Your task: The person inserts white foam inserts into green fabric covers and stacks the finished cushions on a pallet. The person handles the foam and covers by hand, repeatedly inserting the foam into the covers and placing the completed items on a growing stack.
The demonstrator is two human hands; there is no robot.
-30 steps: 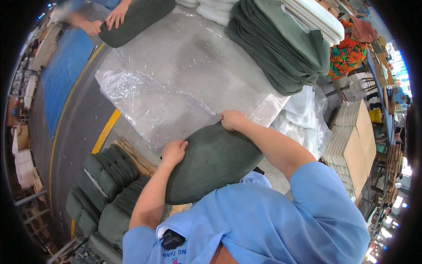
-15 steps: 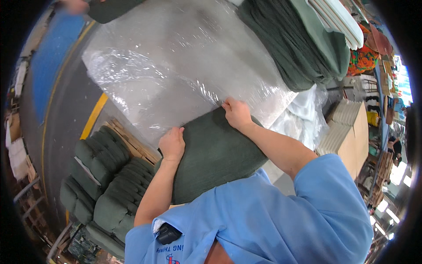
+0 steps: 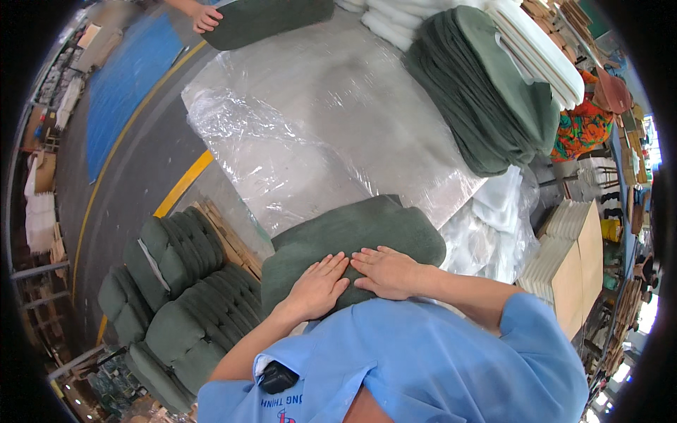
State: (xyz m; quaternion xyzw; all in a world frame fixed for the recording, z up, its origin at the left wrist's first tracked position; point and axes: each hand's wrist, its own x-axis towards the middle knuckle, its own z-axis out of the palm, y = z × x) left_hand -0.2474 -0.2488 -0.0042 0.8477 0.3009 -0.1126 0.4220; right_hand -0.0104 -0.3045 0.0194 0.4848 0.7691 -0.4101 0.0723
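Observation:
A dark green fabric cushion or cover (image 3: 367, 224) lies at the near end of the plastic-covered table (image 3: 338, 120), close against my body. Both palms press on it near its close edge. My left hand (image 3: 319, 285) rests flat with fingers stretched out, pointing up and to the right. Beside it, my right hand (image 3: 384, 271) also lies flat, its fingertips almost meeting those of the left. Neither hand grips the fabric. Whether padding is inside the green piece I cannot tell.
Stacked green covers (image 3: 451, 92) and white pads (image 3: 543, 53) stand at the far right. A co-worker's hand (image 3: 206, 19) touches another green piece (image 3: 275, 20) at the far edge. Tufted green cushions (image 3: 204, 310) are piled at left; clear plastic (image 3: 486, 233) and board stacks (image 3: 585, 257) sit right.
My hands have let go of the green piece's far corners and come back toward me, now flat on it. The co-worker's hand and green piece show more fully at the far edge.

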